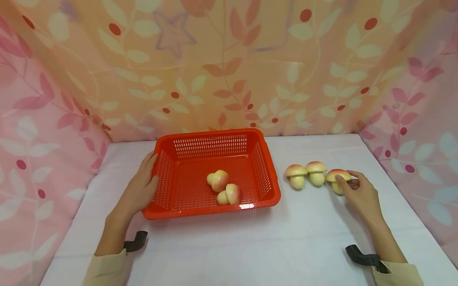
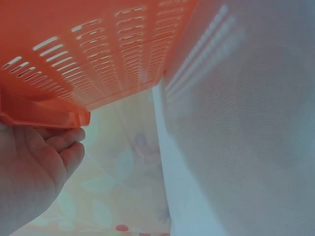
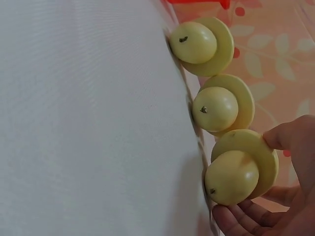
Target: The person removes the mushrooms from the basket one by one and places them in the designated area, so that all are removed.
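My left hand (image 1: pixel 139 190) holds the left rim of a red plastic basket (image 1: pixel 211 212); in the left wrist view its fingers (image 2: pixel 66 142) lie under the rim's lip. Two toy mushrooms with reddish-yellow caps, one behind (image 1: pixel 220 181) and one in front (image 1: pixel 234 194), lie on their sides in the basket. To the right, my right hand (image 1: pixel 363 196) grips the rightmost mushroom (image 3: pixel 234 177) of three, thumb on its cap and fingers around its far side. Beside it in the row stand a middle mushroom (image 1: pixel 316 172) and a left mushroom (image 1: pixel 296 175).
A white cloth (image 1: pixel 243 250) covers the table under everything. Patterned fabric (image 1: pixel 229 79) with leaves and red dots hangs behind the table and at both sides. The basket's right wall stands just left of the mushroom row.
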{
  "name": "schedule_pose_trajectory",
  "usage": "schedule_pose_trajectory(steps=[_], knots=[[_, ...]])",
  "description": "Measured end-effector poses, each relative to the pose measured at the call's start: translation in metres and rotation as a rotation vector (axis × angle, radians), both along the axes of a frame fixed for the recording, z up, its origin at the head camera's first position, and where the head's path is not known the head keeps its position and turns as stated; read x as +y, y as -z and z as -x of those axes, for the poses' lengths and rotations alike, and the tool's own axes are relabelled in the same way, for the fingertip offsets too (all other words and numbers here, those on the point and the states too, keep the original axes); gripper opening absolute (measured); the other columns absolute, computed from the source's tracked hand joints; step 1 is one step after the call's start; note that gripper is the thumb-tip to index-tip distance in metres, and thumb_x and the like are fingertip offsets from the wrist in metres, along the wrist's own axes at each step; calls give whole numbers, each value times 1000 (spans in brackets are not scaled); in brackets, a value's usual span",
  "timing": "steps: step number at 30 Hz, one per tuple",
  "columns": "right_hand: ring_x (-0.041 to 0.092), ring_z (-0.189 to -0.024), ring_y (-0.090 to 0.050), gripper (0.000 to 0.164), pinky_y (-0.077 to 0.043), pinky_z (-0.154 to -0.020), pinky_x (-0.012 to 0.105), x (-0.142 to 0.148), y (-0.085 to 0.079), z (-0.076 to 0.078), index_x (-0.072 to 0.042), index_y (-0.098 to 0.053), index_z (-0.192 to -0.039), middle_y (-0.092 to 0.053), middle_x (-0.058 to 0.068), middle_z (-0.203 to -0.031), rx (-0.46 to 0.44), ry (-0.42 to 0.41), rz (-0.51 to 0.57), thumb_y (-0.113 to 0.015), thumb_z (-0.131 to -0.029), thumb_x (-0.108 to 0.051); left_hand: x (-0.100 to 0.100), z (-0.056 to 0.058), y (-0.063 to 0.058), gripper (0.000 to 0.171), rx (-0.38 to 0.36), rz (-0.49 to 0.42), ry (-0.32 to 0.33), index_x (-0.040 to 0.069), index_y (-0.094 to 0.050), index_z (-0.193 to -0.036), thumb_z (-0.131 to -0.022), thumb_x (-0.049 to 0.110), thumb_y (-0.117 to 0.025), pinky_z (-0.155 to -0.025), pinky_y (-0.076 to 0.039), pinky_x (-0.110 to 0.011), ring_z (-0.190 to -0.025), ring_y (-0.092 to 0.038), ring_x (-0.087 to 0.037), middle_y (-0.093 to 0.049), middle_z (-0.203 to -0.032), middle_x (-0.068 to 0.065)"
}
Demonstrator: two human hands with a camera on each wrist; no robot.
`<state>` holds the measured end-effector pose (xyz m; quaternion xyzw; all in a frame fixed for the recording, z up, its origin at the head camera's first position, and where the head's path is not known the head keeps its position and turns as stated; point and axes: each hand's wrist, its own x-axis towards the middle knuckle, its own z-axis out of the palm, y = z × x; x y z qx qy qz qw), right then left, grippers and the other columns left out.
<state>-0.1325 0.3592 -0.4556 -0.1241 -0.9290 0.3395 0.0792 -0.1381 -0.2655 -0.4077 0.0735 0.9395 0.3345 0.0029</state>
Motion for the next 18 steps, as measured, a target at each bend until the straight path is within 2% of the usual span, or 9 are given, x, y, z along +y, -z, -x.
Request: schedule_pose_trajectory(steps=[13, 18], knots=[[-28, -77, -41, 69, -40, -73, 20, 3, 2, 2, 0, -54, -149, -70, 34, -124, -9, -23, -17, -58, -104, -52, 1, 0, -1, 69, -22, 14, -11, 6, -10, -171, -109, 18, -39, -123, -24, -76, -163, -19, -48, -6, -180, -15], [-28, -77, -42, 70, -41, -72, 19, 5, 2, 2, 0, -53, -149, -71, 34, -122, -10, -26, -21, -58, -104, -53, 0, 1, -1, 69, -9, 14, -2, 5, -12, -170, -109, 17, -40, -124, -24, -76, -162, -19, -48, -7, -180, -16]])
